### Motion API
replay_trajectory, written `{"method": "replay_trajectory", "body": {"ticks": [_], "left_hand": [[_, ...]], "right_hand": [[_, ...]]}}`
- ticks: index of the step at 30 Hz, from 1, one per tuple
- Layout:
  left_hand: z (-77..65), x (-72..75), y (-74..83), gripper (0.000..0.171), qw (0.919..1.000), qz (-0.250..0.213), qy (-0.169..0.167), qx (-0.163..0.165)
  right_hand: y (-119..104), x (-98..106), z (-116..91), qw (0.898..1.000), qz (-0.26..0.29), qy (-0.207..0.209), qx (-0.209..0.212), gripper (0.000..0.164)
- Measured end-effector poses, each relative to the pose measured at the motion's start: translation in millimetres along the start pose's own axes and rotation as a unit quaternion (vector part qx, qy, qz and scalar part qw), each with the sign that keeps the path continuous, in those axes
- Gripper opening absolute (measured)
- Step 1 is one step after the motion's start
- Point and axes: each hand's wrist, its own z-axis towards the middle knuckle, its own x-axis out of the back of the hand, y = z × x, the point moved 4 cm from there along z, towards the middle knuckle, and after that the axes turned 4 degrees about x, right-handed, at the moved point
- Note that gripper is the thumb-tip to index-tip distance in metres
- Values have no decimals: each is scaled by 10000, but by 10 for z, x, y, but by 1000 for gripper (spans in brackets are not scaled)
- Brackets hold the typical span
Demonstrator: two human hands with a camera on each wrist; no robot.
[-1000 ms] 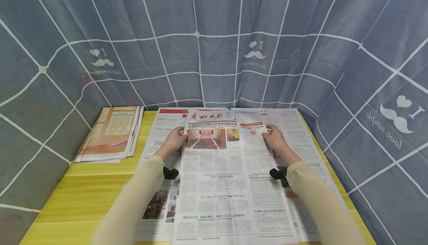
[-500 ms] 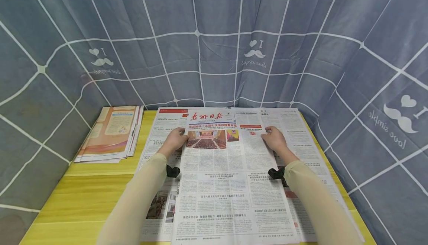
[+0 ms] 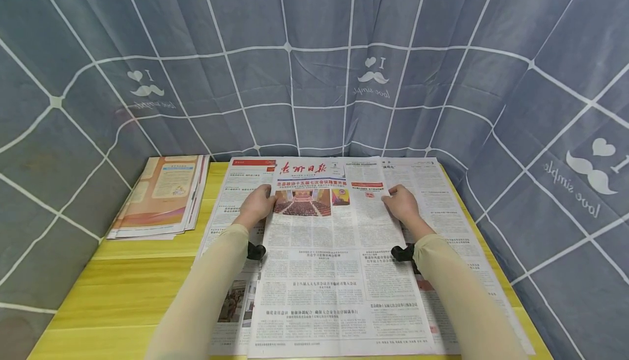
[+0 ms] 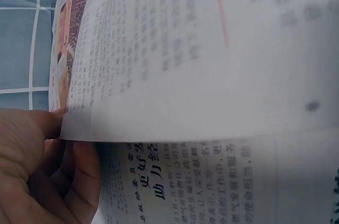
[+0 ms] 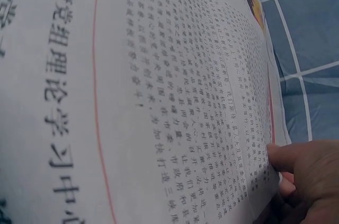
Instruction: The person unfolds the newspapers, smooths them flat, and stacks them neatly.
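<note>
A newspaper front page with a red masthead and a photo of a packed hall lies between the two hands, over a wider spread newspaper. At its left edge the left hand pinches the sheet. In the left wrist view, the left thumb lies on top and curled fingers sit beneath, with the page edge lifted above the print below. On the opposite edge the right hand pinches the page too. In the right wrist view its thumb presses the paper's edge, the other fingers partly hidden under it.
On the left of the yellow wood-grain table sits a stack of booklets with an orange cover. A grey checked curtain surrounds the back and sides. Dark wrist-worn devices hang near both cuffs.
The top of the front page lies flatter and its masthead has shifted slightly up in the view. Both hands keep their grip on its edges, the right one a little further inward.
</note>
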Motion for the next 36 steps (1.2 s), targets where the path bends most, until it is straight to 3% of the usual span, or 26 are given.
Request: {"method": "replay_trajectory", "body": {"ticks": [10, 12, 15, 18, 20, 24, 28, 36], "left_hand": [[-14, -9, 51, 60, 9979, 574, 294, -86], [-33, -8, 103, 64, 9954, 825, 361, -331], [-110, -61, 255, 70, 9873, 1129, 292, -1078], [-300, -213, 471, 75, 9708, 1294, -122, -2017], [-474, -352, 627, 80, 9548, 1413, -566, -2553], [-786, -645, 870, 86, 9229, 1715, -1425, -3139], [-928, -866, 962, 87, 9080, 2003, -1746, -3239], [-955, -1033, 963, 87, 9053, 2497, -1667, -3006]], "right_hand": [[8, -11, 17, 10000, -10, 73, -16, 40], [9, -10, 12, 9999, -11, 101, -39, 40], [21, -9, 3, 9998, 27, 148, -91, 40], [26, -7, -12, 9997, 113, 165, -115, 43], [34, -2, -10, 9996, 228, 130, -122, 46], [83, 30, -9, 9970, 720, -36, -297, 53], [128, 64, -55, 9893, 1327, -274, -544, 59], [176, 130, -285, 9736, 1984, -818, -780, 65]]}}
